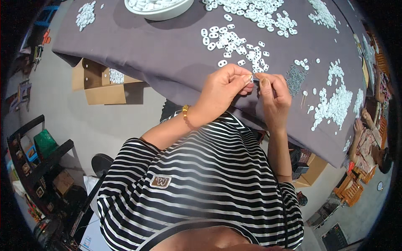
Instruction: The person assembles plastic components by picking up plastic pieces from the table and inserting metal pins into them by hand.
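My left hand (226,88) and my right hand (275,93) meet above the near edge of the cloth-covered table. The left thumb and fingers pinch a small white plastic piece, mostly hidden by the fingertips. Between my right thumb and forefinger is a thin grey piece (256,79), its tip against the left fingertips. Just beyond the hands lies a loose group of white oval pieces (229,39) with two holes each. To the right of my right hand is a heap of small dark grey pieces (295,79).
A white bowl (161,13) full of white pieces stands at the far edge of view. More white pieces (335,106) are heaped at the right. An open cardboard box (106,94) sits on the floor at left. Another person (370,140) is at the far right.
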Demonstrator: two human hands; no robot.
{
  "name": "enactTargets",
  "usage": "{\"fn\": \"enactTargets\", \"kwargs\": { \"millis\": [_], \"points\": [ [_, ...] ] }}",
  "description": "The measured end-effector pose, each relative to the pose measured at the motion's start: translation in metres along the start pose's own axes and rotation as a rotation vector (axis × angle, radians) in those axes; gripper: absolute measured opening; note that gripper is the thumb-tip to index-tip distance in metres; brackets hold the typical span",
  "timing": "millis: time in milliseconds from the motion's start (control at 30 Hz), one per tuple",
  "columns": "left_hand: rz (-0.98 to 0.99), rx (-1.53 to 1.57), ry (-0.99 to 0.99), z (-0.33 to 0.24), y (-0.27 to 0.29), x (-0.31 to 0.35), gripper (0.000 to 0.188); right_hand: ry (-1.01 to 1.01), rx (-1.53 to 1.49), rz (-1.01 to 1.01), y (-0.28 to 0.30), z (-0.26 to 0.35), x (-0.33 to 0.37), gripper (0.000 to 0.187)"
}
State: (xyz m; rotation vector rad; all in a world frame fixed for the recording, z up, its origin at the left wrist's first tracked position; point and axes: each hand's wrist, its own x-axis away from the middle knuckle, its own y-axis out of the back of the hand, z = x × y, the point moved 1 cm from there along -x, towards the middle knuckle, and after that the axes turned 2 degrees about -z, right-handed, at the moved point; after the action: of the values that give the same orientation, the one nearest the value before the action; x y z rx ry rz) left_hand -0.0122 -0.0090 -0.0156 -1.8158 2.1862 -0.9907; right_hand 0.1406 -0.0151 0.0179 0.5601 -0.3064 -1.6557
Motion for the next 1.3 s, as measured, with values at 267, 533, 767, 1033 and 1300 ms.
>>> {"fn": "enactTargets", "kwargs": {
  "millis": [267,533,767,1033,1300],
  "points": [
    [-0.005,-0.097,-0.018,-0.001,-0.001,0.002,0.016,0.075,0.064,0.013,-0.002,-0.004,0.003,0.004],
    [-0.022,-0.260,-0.113,0.001,0.001,0.005,0.016,0.144,0.166,0.040,-0.004,-0.001,0.004,0.007],
    [-0.024,-0.028,-0.131,-0.001,0.017,0.010,0.018,0.029,-0.036,0.175,-0.005,0.001,0.001,0.008],
    [-0.241,-0.095,-0.286,-0.025,0.047,0.004,0.017,0.422,0.389,0.018,-0.028,-0.007,-0.034,0.013],
    [-0.198,-0.086,-0.257,-0.020,0.047,0.001,0.018,0.559,0.598,0.158,-0.033,-0.011,-0.038,0.022]
  ]
}}
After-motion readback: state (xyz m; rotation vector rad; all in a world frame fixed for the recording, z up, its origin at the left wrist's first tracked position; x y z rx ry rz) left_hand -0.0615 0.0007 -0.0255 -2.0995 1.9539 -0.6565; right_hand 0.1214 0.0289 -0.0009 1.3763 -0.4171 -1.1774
